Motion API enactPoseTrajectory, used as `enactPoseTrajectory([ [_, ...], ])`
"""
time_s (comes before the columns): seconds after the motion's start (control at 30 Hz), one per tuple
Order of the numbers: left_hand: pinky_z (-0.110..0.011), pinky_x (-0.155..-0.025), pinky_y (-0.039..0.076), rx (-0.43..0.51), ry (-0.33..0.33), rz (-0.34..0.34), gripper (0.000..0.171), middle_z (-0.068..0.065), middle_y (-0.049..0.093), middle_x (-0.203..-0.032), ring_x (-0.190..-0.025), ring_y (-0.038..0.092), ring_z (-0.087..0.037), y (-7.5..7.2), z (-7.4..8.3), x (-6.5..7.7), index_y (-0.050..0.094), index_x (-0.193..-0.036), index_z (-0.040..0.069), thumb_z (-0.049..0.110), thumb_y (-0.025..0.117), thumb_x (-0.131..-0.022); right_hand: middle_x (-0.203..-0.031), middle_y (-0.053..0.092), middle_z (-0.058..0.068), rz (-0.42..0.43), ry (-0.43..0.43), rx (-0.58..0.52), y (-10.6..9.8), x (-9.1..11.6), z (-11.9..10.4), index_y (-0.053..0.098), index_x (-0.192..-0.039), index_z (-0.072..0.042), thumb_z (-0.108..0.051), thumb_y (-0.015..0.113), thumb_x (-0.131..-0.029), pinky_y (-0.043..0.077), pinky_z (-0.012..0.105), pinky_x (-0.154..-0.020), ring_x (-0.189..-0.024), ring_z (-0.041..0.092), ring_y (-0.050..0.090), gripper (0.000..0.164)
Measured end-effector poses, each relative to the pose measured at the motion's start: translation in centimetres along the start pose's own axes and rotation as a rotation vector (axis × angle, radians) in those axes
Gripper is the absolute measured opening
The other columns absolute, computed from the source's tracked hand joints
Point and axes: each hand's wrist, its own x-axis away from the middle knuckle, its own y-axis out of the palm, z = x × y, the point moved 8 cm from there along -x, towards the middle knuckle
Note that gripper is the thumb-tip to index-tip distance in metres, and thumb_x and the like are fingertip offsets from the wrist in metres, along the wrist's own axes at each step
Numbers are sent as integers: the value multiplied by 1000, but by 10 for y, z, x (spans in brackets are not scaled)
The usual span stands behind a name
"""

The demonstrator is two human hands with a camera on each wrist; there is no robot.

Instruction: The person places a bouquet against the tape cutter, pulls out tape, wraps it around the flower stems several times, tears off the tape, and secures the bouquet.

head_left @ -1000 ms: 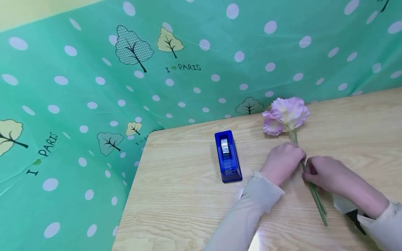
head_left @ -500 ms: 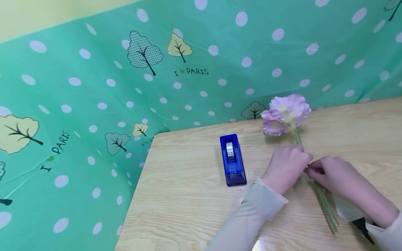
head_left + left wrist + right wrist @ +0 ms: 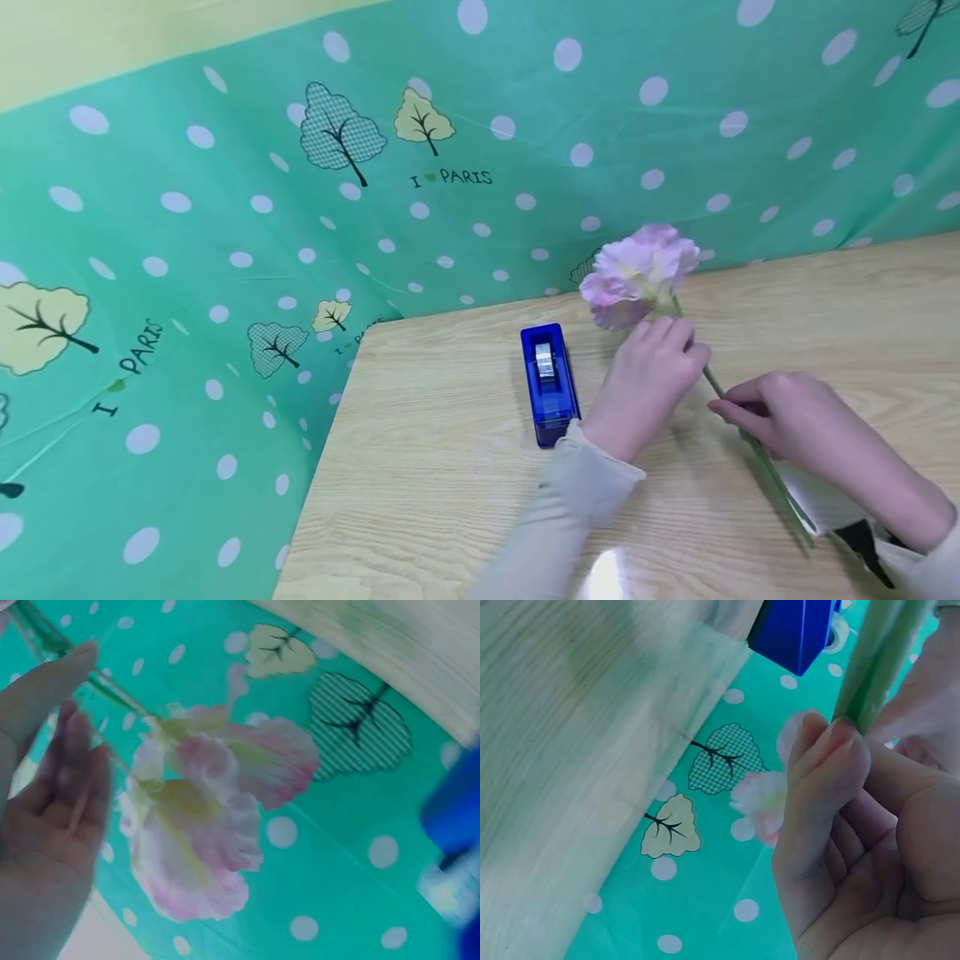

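Pale pink flowers (image 3: 637, 267) on long green stems (image 3: 776, 483) slant across the right side of the table. My right hand (image 3: 787, 417) pinches the stems about midway along; in the right wrist view, thumb and finger press on the green stems (image 3: 877, 667). My left hand (image 3: 648, 379) is just below the blooms. In the left wrist view, its thumb and fingers (image 3: 52, 825) stand apart beside the thin stems, slightly blurred; the flower heads (image 3: 195, 817) extend past the fingertips. Whether the left fingers touch a stem is hard to tell.
A blue tape dispenser (image 3: 550, 387) with a roll of clear tape stands left of the left hand, near its cuff. The wooden table (image 3: 420, 467) meets a green dotted cloth (image 3: 480, 150) at the back and left. A black strap (image 3: 862, 542) shows at the right wrist.
My left hand has moved up along the stems toward the blooms and to the left. The flower heads have shifted left with it. My right hand stays on the stems.
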Motion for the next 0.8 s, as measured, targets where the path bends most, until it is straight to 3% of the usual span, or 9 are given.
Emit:
enactPoseTrajectory([
  [0.23,-24,-96,42,-30,50,97,25,11,62,-121,-114,54,-10,-15,-17,22,73,-112,36,19,64,-96,-47,34,-21,84,-78,47,-7,3,-17,59,-57,-27,-17,76,-87,28,20,-46,-46,-3,28,36],
  [0.47,-27,-108,39,6,50,183,24,10,67,-124,-126,55,-12,-28,-25,28,74,-112,29,15,63,-97,-49,33,-21,81,-97,50,-11,7,-25,57,-58,-31,-20,75,-89,29,19,-46,-47,-4,28,37],
  [0.8,-27,-117,29,31,14,153,22,9,71,-116,-122,58,-11,-31,-35,36,74,-106,23,7,63,-95,-51,39,-24,84,-95,98,-16,12,-33,68,-66,-36,-27,77,-86,31,20,-47,-49,-4,32,24],
])
